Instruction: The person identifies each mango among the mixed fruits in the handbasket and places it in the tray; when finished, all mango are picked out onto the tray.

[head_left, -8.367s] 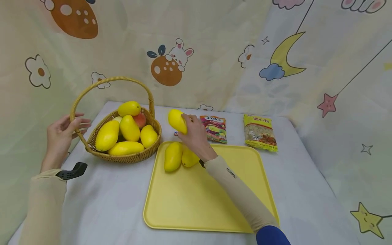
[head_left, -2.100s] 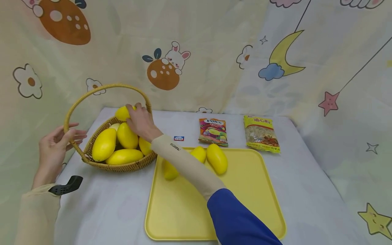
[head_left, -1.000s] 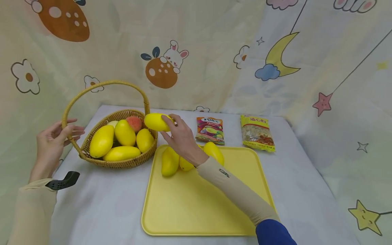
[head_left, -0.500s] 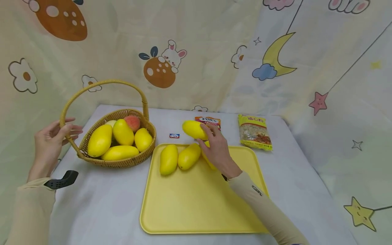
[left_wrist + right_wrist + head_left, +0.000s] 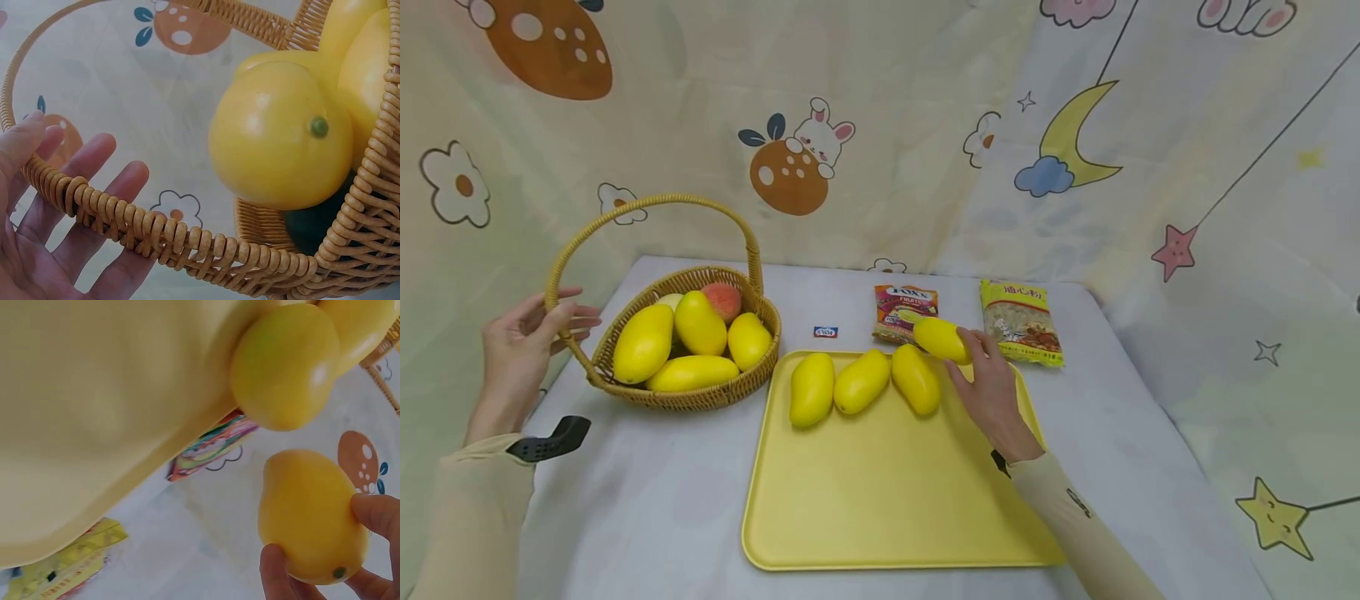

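Note:
My left hand [image 5: 512, 354] holds the side of the wicker basket's handle [image 5: 553, 279]; the left wrist view shows the fingers [image 5: 125, 181] behind it, spread. In my right hand [image 5: 992, 396] a yellow mango [image 5: 940, 339] is pinched between thumb and fingers, above the yellow tray's [image 5: 887, 500] back edge. Three mangoes lie along the tray's back: the left one [image 5: 812, 390], the middle one [image 5: 861, 382] and the right one [image 5: 915, 380]. Several mangoes [image 5: 643, 343] and a reddish peach [image 5: 722, 300] fill the basket [image 5: 700, 400].
Behind the tray lie a FOX'S candy bag [image 5: 891, 315], partly covered by the held mango, and a small blue-and-red wrapper [image 5: 825, 332]. A yellow food packet [image 5: 1021, 325] is at the back right. Printed cloth [image 5: 910, 167] hangs behind the table.
My right hand took the top mango out of the basket and carried it right, past the mangoes on the tray. The mango held earliest now rests on the tray. My left hand stays at the handle.

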`<control>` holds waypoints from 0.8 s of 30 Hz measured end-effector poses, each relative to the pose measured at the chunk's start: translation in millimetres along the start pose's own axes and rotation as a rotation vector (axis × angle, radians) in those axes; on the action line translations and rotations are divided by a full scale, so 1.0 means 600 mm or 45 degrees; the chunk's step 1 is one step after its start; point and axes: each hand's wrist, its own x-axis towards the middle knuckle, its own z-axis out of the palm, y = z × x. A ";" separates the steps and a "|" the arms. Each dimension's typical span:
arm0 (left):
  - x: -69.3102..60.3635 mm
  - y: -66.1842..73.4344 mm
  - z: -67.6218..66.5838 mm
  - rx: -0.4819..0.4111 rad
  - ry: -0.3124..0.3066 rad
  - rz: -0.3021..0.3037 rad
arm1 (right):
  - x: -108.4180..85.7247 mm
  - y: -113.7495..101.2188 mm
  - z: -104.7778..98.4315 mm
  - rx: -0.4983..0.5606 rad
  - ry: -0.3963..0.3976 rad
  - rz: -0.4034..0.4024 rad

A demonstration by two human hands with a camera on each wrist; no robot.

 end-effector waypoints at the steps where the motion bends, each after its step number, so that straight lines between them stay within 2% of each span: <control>1: 0.000 0.000 0.000 0.002 -0.002 0.001 | -0.003 0.005 -0.001 -0.008 -0.002 0.015; 7: 0.000 0.000 -0.001 0.046 0.004 0.001 | -0.020 0.023 -0.004 -0.046 -0.007 0.067; 16: 0.000 -0.001 -0.001 0.082 0.023 -0.002 | -0.040 0.032 -0.001 -0.074 -0.038 0.058; 20: 0.000 -0.001 -0.001 0.114 0.028 -0.007 | -0.049 0.036 0.002 -0.096 -0.081 0.082; 24: 0.001 -0.002 -0.001 0.136 0.030 -0.012 | -0.058 0.039 0.005 -0.115 -0.160 0.152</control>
